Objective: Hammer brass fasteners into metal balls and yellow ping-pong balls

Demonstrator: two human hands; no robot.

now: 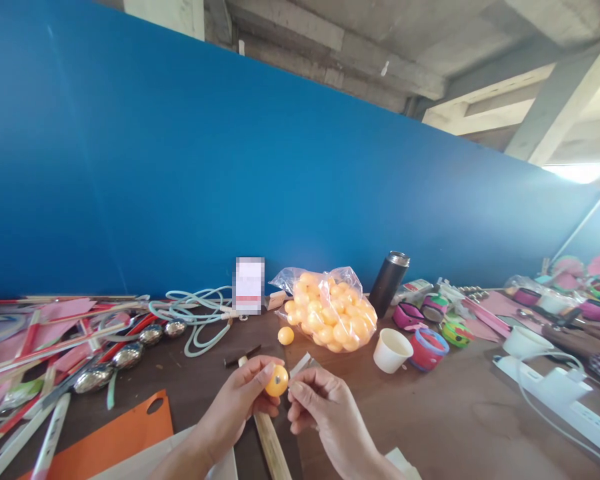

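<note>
My left hand (250, 390) pinches an orange ping-pong ball (279, 382) between thumb and fingers; a small dark mark shows on the ball's near side. Just to the right, my right hand (323, 400) has thumb and forefinger pressed together close to the ball. Whatever those fingertips hold is too small to make out. A pale flat strip (300, 365) shows behind them. Beneath my hands lies what looks like a hammer, its wooden handle (270, 443) toward me. One loose orange ball (285, 335) rests beyond, beside a clear plastic bag of similar balls (330, 313).
A white paper cup (393, 350), a black flask (389, 283) and colourful wristbands (429, 347) stand right of the bag. Farther right are a power strip (560, 403) and another person's arm (573, 337). Coiled cord (195, 313), sticks and an orange sheet (115, 437) lie left.
</note>
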